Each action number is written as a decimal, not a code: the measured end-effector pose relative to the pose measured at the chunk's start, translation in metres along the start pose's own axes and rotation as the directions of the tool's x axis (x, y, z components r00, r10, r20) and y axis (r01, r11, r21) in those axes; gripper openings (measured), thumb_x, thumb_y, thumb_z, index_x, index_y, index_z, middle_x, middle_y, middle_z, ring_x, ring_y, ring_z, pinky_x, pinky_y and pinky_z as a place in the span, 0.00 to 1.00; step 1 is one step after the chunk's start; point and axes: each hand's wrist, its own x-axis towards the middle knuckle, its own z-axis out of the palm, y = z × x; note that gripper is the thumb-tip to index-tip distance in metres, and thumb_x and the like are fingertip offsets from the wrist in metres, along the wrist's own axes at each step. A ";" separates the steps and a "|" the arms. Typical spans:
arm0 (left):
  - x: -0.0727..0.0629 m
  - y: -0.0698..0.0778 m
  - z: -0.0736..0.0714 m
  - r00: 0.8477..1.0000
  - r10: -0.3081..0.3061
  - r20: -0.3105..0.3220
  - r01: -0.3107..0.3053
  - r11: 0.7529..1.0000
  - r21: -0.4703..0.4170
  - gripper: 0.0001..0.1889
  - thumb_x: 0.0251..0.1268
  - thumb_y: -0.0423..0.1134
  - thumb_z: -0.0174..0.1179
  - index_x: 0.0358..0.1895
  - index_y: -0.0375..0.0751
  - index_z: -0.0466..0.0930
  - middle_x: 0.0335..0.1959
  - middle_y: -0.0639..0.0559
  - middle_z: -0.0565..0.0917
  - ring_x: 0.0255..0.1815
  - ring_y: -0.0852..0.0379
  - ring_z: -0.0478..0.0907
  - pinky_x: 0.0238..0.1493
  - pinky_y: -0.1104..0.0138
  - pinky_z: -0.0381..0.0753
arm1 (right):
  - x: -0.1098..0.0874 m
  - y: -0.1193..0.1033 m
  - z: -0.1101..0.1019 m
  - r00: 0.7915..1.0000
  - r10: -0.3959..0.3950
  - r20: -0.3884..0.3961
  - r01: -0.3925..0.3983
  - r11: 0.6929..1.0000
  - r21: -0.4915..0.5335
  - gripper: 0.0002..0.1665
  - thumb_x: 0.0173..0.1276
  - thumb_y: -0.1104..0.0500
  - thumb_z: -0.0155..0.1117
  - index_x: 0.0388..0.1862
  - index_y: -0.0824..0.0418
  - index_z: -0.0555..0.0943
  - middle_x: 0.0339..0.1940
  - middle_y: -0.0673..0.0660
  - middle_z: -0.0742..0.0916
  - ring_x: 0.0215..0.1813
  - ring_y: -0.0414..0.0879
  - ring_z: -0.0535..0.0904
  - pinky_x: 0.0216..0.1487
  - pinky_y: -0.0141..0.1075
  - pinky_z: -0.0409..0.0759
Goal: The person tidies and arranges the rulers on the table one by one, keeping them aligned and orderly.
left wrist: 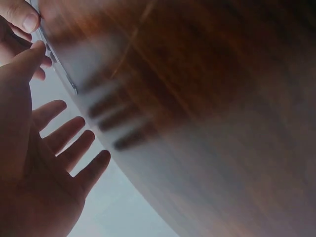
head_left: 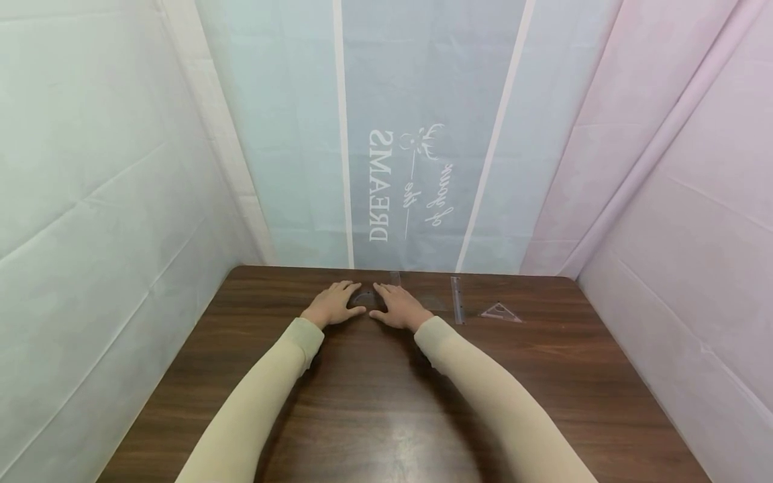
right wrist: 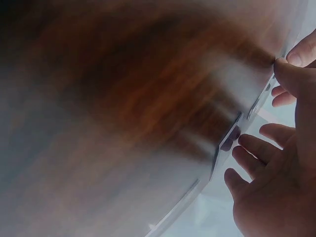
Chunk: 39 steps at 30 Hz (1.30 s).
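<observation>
A clear plastic protractor [head_left: 364, 298] lies near the far edge of the table, between the two hands. My left hand [head_left: 331, 305] is on its left side, fingers spread and fairly straight. On its right side is my right hand [head_left: 398, 306], fingers also extended. In the left wrist view the left hand [left wrist: 54, 163] has nothing in its palm, and its fingers cast shadows on the tabletop. The right wrist view has the right hand's [right wrist: 271, 182] fingertips right by the edges of thin clear pieces, with a dark spot [right wrist: 229, 140] on one.
A faint clear piece [head_left: 431, 303] lies right of the right hand, then a clear ruler [head_left: 457, 300] and a clear set square [head_left: 501, 312]. Another clear strip [head_left: 395, 277] shows behind the right hand. The brown table [head_left: 374, 416] meets a lettered blue cloth [head_left: 423, 80].
</observation>
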 end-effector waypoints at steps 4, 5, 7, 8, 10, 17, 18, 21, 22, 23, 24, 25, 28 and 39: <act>0.001 0.001 0.001 1.000 0.007 -0.024 -0.007 1.000 -0.006 0.38 0.82 0.60 0.58 0.84 0.43 0.64 0.82 0.39 0.67 0.82 0.39 0.64 0.76 0.42 0.71 | 0.001 -0.001 0.000 1.000 0.007 -0.004 -0.007 1.000 0.000 0.49 0.83 0.34 0.56 0.89 0.61 0.57 0.87 0.62 0.66 0.86 0.58 0.60 0.85 0.51 0.59; 0.001 0.001 0.002 0.999 0.009 -0.030 -0.009 1.000 -0.006 0.37 0.82 0.59 0.59 0.83 0.43 0.65 0.81 0.40 0.68 0.81 0.39 0.65 0.76 0.43 0.71 | 0.001 -0.001 -0.001 1.000 0.008 -0.008 -0.008 1.000 0.000 0.49 0.83 0.34 0.57 0.88 0.62 0.58 0.86 0.62 0.66 0.86 0.58 0.60 0.84 0.51 0.60; 0.002 0.002 0.002 0.999 0.008 -0.043 -0.009 1.000 -0.013 0.35 0.82 0.58 0.60 0.82 0.42 0.68 0.79 0.40 0.70 0.79 0.40 0.67 0.75 0.43 0.72 | 0.001 -0.002 -0.001 1.000 0.014 -0.014 -0.014 1.000 -0.001 0.48 0.83 0.34 0.57 0.86 0.63 0.62 0.85 0.62 0.68 0.85 0.58 0.62 0.83 0.50 0.63; 0.003 0.002 0.002 0.999 0.006 -0.049 -0.007 1.000 -0.017 0.35 0.81 0.57 0.61 0.81 0.42 0.69 0.78 0.40 0.71 0.79 0.40 0.68 0.75 0.44 0.73 | 0.002 -0.002 -0.001 1.000 0.018 -0.014 -0.018 1.000 -0.001 0.47 0.83 0.34 0.57 0.85 0.64 0.63 0.85 0.62 0.69 0.85 0.58 0.63 0.83 0.50 0.64; 0.003 0.004 0.001 0.998 0.000 -0.055 -0.002 1.000 -0.025 0.33 0.81 0.56 0.61 0.79 0.42 0.71 0.77 0.40 0.72 0.77 0.40 0.69 0.74 0.44 0.74 | 0.002 -0.003 -0.001 1.000 0.024 -0.016 -0.024 1.000 0.013 0.46 0.83 0.35 0.59 0.84 0.65 0.66 0.83 0.61 0.70 0.83 0.57 0.65 0.80 0.49 0.68; 0.006 0.008 0.001 0.998 -0.031 -0.062 0.028 0.998 -0.049 0.31 0.80 0.52 0.64 0.76 0.39 0.75 0.75 0.40 0.74 0.74 0.40 0.72 0.71 0.46 0.76 | 0.004 -0.004 -0.005 0.999 0.021 -0.031 -0.020 0.999 0.032 0.40 0.83 0.41 0.63 0.78 0.68 0.72 0.75 0.63 0.76 0.76 0.57 0.73 0.75 0.48 0.74; 0.006 0.008 0.002 0.997 -0.034 -0.065 0.030 0.998 -0.051 0.30 0.80 0.52 0.64 0.76 0.39 0.75 0.73 0.40 0.75 0.73 0.39 0.72 0.71 0.47 0.76 | 0.004 -0.004 -0.005 0.999 0.021 -0.038 -0.019 0.999 0.031 0.39 0.82 0.42 0.64 0.77 0.68 0.73 0.74 0.63 0.77 0.74 0.57 0.74 0.74 0.48 0.75; 0.007 0.010 0.003 0.996 -0.038 -0.078 0.034 0.998 -0.053 0.29 0.79 0.50 0.66 0.73 0.37 0.77 0.69 0.39 0.78 0.70 0.39 0.76 0.69 0.48 0.78 | 0.006 -0.005 -0.006 0.999 0.033 -0.038 -0.032 0.999 0.034 0.36 0.82 0.44 0.65 0.76 0.67 0.75 0.72 0.64 0.78 0.73 0.57 0.75 0.73 0.49 0.76; 0.007 0.010 0.004 0.996 -0.040 -0.078 0.036 0.998 -0.058 0.28 0.79 0.49 0.66 0.73 0.36 0.78 0.68 0.39 0.79 0.68 0.40 0.77 0.69 0.49 0.79 | 0.006 -0.005 -0.006 0.999 0.040 -0.036 -0.039 0.999 0.035 0.36 0.82 0.44 0.65 0.76 0.66 0.75 0.72 0.64 0.78 0.73 0.57 0.75 0.73 0.49 0.76; 0.007 0.011 0.004 0.996 -0.040 -0.081 0.035 0.997 -0.065 0.28 0.79 0.48 0.67 0.72 0.35 0.78 0.66 0.38 0.80 0.67 0.40 0.79 0.67 0.50 0.80 | 0.007 -0.005 -0.006 0.998 0.047 -0.032 -0.046 0.998 0.036 0.35 0.82 0.45 0.65 0.76 0.66 0.75 0.73 0.64 0.78 0.74 0.57 0.75 0.73 0.49 0.76; 0.007 0.012 0.004 0.996 -0.042 -0.079 0.037 0.997 -0.069 0.27 0.78 0.47 0.67 0.71 0.34 0.79 0.65 0.38 0.81 0.65 0.41 0.80 0.66 0.51 0.81 | 0.007 -0.006 -0.006 0.998 0.053 -0.028 -0.051 0.998 0.038 0.35 0.82 0.45 0.65 0.76 0.65 0.76 0.72 0.63 0.78 0.73 0.57 0.75 0.73 0.49 0.76; 0.007 0.013 0.004 0.996 -0.046 -0.079 0.039 0.996 -0.079 0.26 0.78 0.46 0.67 0.70 0.33 0.79 0.63 0.38 0.81 0.64 0.41 0.81 0.65 0.52 0.81 | 0.007 -0.007 -0.006 0.998 0.055 -0.028 -0.054 0.998 0.040 0.35 0.82 0.45 0.66 0.76 0.65 0.76 0.72 0.63 0.78 0.73 0.57 0.76 0.73 0.49 0.77; 0.007 0.017 0.002 0.995 -0.058 -0.077 0.050 0.994 -0.093 0.24 0.77 0.44 0.69 0.67 0.32 0.81 0.60 0.38 0.83 0.60 0.43 0.82 0.63 0.53 0.82 | 0.008 -0.008 -0.006 0.998 0.054 -0.037 -0.053 0.998 0.041 0.33 0.81 0.45 0.67 0.74 0.64 0.78 0.67 0.62 0.80 0.69 0.56 0.78 0.70 0.49 0.79; 0.014 0.023 0.003 0.991 -0.076 -0.110 0.068 0.995 -0.075 0.20 0.75 0.42 0.70 0.61 0.33 0.85 0.57 0.39 0.86 0.60 0.42 0.83 0.63 0.53 0.83 | 0.006 -0.008 -0.006 0.996 0.063 -0.066 -0.061 0.997 0.041 0.29 0.82 0.48 0.66 0.72 0.65 0.80 0.62 0.61 0.82 0.66 0.55 0.80 0.68 0.48 0.80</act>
